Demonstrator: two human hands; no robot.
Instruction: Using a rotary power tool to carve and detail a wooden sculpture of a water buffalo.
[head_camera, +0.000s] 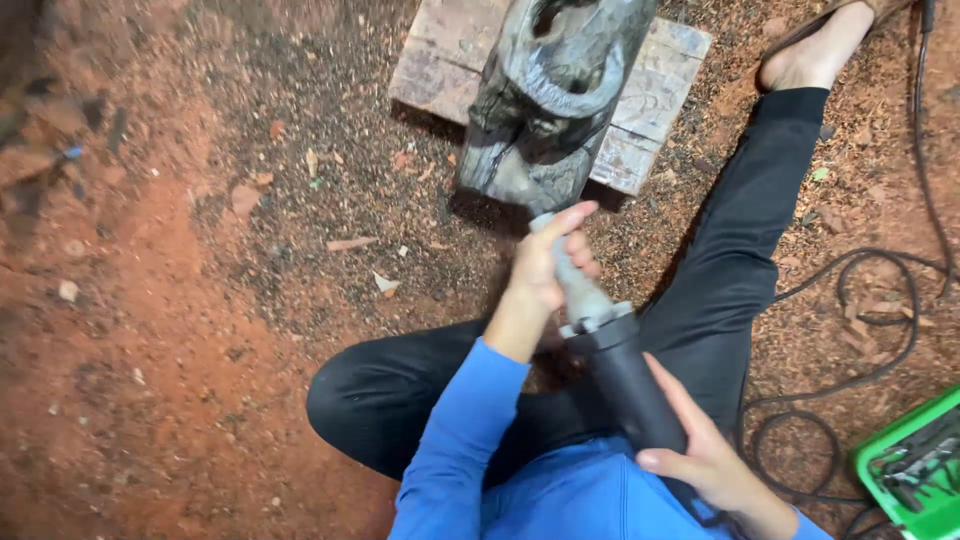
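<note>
Glossy dark wooden carving (555, 90), matt black tool body (630, 385)

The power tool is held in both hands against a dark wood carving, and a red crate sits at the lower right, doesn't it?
Not quite: the crate is green, not red, as the head view shows. The rest holds: the left hand is around the front of the power tool, the right hand holds its dark body, and its tip meets the dark wood carving.
</note>
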